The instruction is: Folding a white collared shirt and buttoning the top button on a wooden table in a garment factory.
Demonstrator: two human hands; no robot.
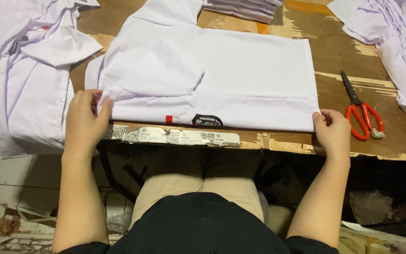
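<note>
**Two Hands Held a White Shirt**

From the head camera, a white shirt point(212, 80) lay flat and partly folded on a worn wooden table point(344, 51). Its near edge sat close to the table's front edge.

The left hand point(84, 120) was closed on the shirt's near left corner, with the fingers curled around the cloth. The right hand point(332, 131) pinched the near right corner between its thumb and fingers. Both arms reached up from the person's lap.

A small red tag point(171, 119) and a dark round patch point(207, 120) showed along the shirt's near edge. A strip of paper stickers point(175, 136) was stuck on the table just under that edge.

Red-handled scissors point(360, 110) lay on the table, just beside the right hand. More white shirts were heaped to the left point(19, 80) and to the right point(400, 42). A neat stack of folded shirts point(245, 8) sat at the far side.
</note>
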